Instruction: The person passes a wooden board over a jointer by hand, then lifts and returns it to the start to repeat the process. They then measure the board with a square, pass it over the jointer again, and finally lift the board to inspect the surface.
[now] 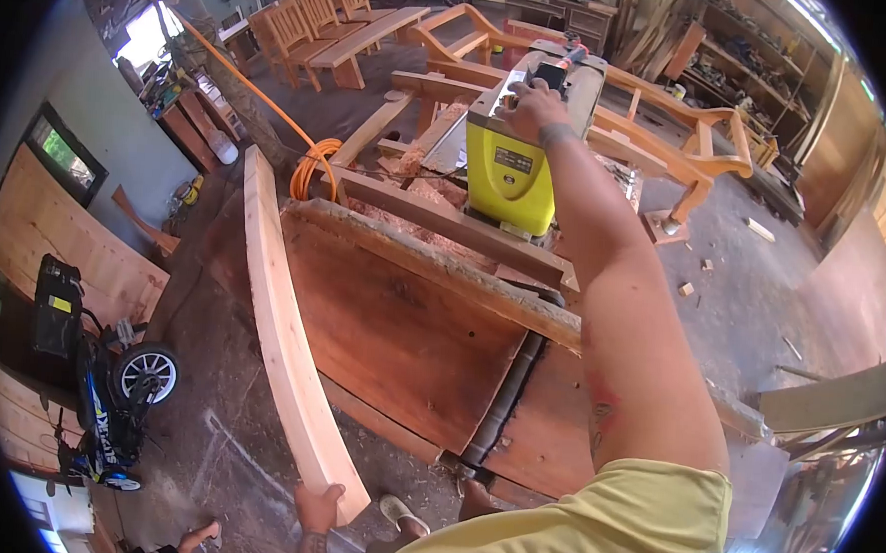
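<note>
My left hand (318, 507) grips the near end of a long pale wooden beam (287, 338). That beam is held at a slant, its far end reaching toward a coil of orange cord. My right arm stretches forward, and my right hand (535, 113) rests on top of a lime-green thickness planer (509, 170). Its fingers are apart, touching the top of the machine near the controls; exactly what they press is hidden. Wood shavings (437, 191) lie around the planer.
A brown wooden panel (401, 319) with a rough edge lies between me and the planer. The orange cord (315, 173) hangs at its left. Wooden chair frames (710, 155) stand behind and right. A small motorbike (106, 389) is at left. Another person's foot (199, 539) shows at bottom left.
</note>
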Motion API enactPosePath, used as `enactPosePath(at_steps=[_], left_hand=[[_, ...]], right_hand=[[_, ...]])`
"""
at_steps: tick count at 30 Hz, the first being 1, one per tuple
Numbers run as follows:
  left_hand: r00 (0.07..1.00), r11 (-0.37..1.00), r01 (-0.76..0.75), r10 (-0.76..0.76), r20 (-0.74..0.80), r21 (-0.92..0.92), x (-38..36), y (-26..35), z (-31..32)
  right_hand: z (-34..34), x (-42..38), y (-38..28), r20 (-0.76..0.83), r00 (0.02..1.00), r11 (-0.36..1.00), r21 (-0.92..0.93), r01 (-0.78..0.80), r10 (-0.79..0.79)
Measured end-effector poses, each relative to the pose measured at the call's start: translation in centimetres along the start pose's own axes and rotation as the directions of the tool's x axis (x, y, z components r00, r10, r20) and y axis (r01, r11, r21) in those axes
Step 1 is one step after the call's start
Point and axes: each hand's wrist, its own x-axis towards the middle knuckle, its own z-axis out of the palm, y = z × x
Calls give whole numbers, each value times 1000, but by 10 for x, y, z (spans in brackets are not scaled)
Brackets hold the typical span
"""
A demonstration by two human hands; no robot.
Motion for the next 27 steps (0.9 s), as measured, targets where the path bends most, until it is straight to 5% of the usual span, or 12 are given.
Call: enactPosePath(at_steps=[5, 9, 13, 21, 24, 27], left_hand=[[1000, 998, -6, 7, 13, -65, 2, -4, 6], [999, 995, 6, -2, 37, -97, -13, 33, 8], [996, 996, 0, 8, 87, -85, -12, 35, 10], [999, 999, 14, -12, 49, -42, -19, 51, 20], [999, 999, 13, -12, 36, -32, -20, 58, 22], [1000, 995, -12, 9, 27, 100, -12, 39, 23]], right_hand=[[30, 46, 27, 82, 996, 983, 176, -59, 45], [12, 42, 53, -167, 984, 894, 447, 21, 61], [17, 23, 75, -337, 932, 959, 282, -33, 131], [60, 36, 88, -244, 947, 968, 188, -166, 210], [27, 1, 44, -286, 957, 981, -193, -2, -55], [50, -4, 38, -192, 926, 902, -357, 243, -325]])
